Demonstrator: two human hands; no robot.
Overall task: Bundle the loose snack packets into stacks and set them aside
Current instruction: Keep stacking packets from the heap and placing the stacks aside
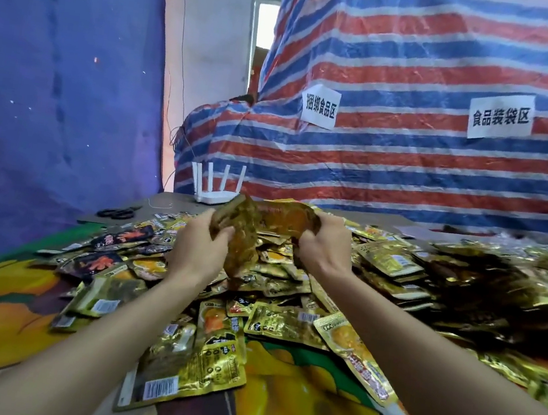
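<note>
Both our left hand and right hand curl fingers round one packet stack, above loose packets at six o'clock.

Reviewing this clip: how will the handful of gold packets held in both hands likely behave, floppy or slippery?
Probably floppy: the handful bends and droops between the left hand and right hand. Likely slippery too: the loose packets below look like glossy foil and lie splayed over one another.

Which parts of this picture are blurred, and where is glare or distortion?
Head view: the bundle in the left hand and right hand is motion-blurred, like the dark heap; near packets are sharp with gold glare; the doorway is overexposed; stripes on the tarp bow.
</note>
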